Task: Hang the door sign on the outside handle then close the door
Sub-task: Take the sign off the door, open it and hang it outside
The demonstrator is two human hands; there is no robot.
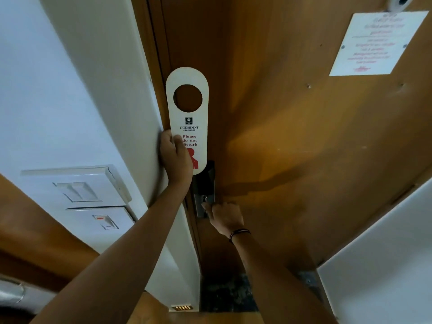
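A white door sign (190, 118) with a round hole and red "Please do not disturb" print stands upright against the brown wooden door (292, 148). My left hand (175, 157) grips its lower left edge. Just below the sign is the dark lock plate (205, 183) at the door's left edge. My right hand (224, 217) rests on the lock plate, fingers closed around the handle or latch, which the hand mostly hides. The door lies against its frame.
A white wall (81, 90) stands left of the door, with a switch panel (79, 188) and a second switch (105, 222) below. A white notice (374, 43) is fixed to the door at upper right. A white surface (385, 265) fills the lower right.
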